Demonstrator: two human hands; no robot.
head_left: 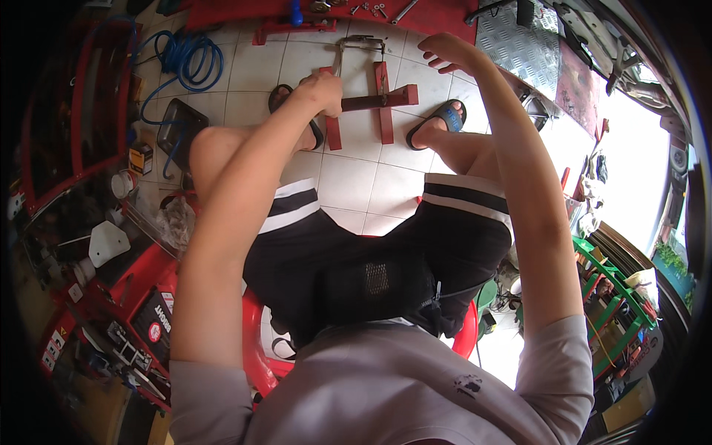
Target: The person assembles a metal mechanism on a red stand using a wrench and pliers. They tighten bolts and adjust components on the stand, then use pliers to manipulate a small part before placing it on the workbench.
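On the tiled floor between my feet sits a red metal stand point(383, 127) with a dark crossbar point(361, 103). A thin U-shaped metal frame point(362, 40) rises at its far side, with one leg running down along the stand's right upright. My left hand point(320, 93) is closed in a fist around the frame's left leg, beside the stand's left upright; the gripped part is hidden by the fingers. To the right and a little farther off, my right hand point(449, 53) hovers with its fingers stretched out and nothing in it, apart from the stand.
A coiled blue hose point(194, 63) lies far left, near a dark metal tray point(182, 126). Bolts and a wrench point(404, 11) rest on a red surface at the far edge. A diamond-plate sheet point(517, 44) is far right. A green rack point(604, 297) stands right.
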